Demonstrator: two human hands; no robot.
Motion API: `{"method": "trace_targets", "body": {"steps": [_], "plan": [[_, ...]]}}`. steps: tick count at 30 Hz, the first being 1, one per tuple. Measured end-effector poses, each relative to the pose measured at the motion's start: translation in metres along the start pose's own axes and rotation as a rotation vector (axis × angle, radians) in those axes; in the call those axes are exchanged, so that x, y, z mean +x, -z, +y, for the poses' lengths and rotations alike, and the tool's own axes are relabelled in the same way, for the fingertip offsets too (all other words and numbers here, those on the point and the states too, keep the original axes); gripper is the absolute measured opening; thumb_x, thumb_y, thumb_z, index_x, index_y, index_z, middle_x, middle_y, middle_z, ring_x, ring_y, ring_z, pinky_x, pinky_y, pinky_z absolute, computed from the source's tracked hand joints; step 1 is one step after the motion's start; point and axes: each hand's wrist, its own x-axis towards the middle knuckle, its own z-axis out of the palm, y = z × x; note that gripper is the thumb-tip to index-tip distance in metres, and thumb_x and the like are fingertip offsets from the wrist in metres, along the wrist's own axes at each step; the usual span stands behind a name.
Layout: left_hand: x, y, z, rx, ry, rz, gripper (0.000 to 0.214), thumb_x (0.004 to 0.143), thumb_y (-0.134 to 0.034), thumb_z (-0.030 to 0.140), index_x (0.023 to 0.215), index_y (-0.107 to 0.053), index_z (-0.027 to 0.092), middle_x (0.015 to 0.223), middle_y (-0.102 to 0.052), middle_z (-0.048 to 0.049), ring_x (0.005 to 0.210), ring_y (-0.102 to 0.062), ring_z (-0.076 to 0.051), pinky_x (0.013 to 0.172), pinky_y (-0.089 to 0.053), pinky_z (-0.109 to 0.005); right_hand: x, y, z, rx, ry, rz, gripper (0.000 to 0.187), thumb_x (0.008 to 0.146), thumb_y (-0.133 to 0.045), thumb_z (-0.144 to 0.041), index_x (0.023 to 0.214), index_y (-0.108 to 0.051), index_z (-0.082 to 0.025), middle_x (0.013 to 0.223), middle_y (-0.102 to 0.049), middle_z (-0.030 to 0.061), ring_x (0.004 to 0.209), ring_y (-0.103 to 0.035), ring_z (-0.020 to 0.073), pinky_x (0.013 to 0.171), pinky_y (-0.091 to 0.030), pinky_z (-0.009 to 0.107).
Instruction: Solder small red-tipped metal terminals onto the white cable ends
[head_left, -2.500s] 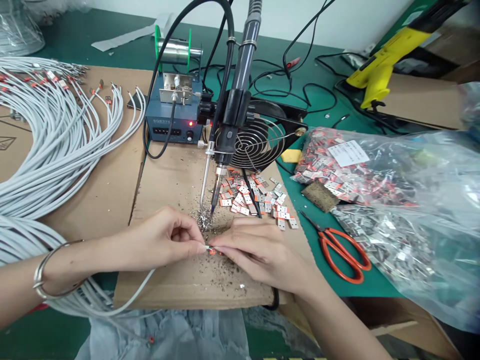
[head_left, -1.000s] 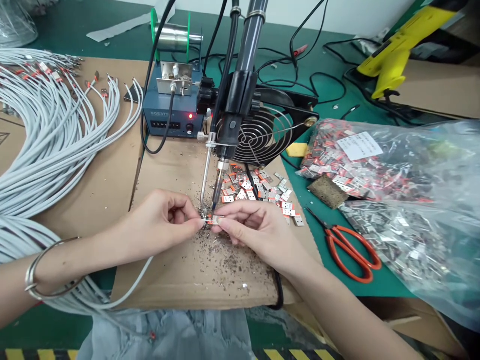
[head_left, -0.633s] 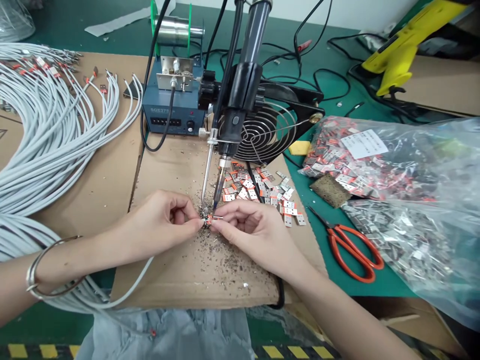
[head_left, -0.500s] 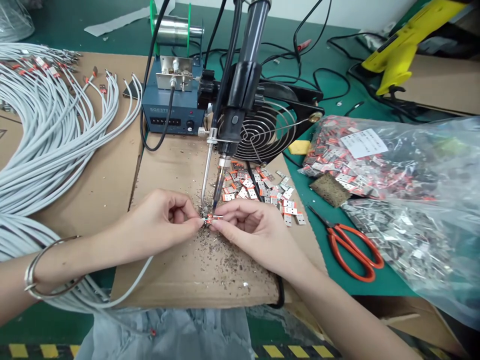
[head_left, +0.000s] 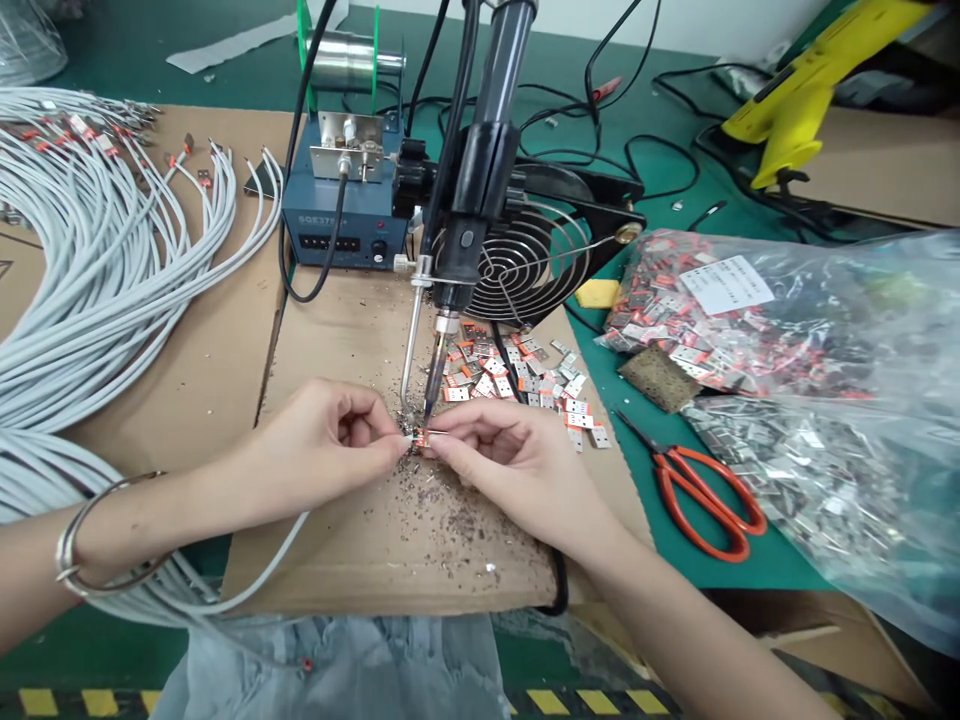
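Note:
My left hand (head_left: 319, 450) pinches the end of a white cable (head_left: 262, 570) that runs back under my wrist. My right hand (head_left: 517, 465) pinches a small orange and metal terminal (head_left: 424, 436) against the cable's tip. Both meet just under the tip of the fixed soldering iron (head_left: 436, 370), with the solder feed tube (head_left: 407, 355) beside it. A loose heap of the same terminals (head_left: 517, 375) lies just behind my right hand on the cardboard sheet (head_left: 337, 330), which is strewn with solder specks.
A blue soldering station (head_left: 337, 215) with a solder spool (head_left: 349, 65) and a black fan (head_left: 525, 265) stand behind. A bundle of white cables (head_left: 97, 260) fills the left. Orange scissors (head_left: 694, 490), a brown sponge (head_left: 656, 380), bags of parts (head_left: 772, 350) and a yellow tool (head_left: 810, 85) lie right.
Both hands lifted the cable end and terminal from the cardboard up to the iron's tip. Over the last second they have held almost still there.

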Motion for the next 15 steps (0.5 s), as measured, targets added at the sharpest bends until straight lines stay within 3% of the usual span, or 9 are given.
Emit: {"method": "trace_targets", "body": {"steps": [5,15], "plan": [[0.0008,0.0,0.0027,-0.018,0.023,-0.001,0.012,0.072,-0.059,0.025,0.065,-0.059,0.015,0.053,-0.047,0.0047,0.048,-0.039,-0.008,0.043,-0.028,-0.018,-0.0002,0.0034,-0.0044,0.11,-0.083,-0.025,0.01,0.066,-0.071,-0.021,0.074,-0.067,-0.017,0.06,-0.068,0.0005,0.049,-0.058,0.0093,0.043,-0.045,0.02],[0.0005,0.0015,0.0013,-0.036,-0.017,-0.008,0.015,0.074,-0.059,0.026,0.065,-0.061,0.015,0.054,-0.049,0.004,0.049,-0.038,-0.007,0.043,-0.028,-0.017,-0.0008,0.0082,-0.0032,0.193,-0.12,-0.06,0.012,0.066,-0.073,-0.023,0.076,-0.069,-0.019,0.065,-0.073,0.0018,0.063,-0.07,0.0154,0.054,-0.054,0.022]]}}
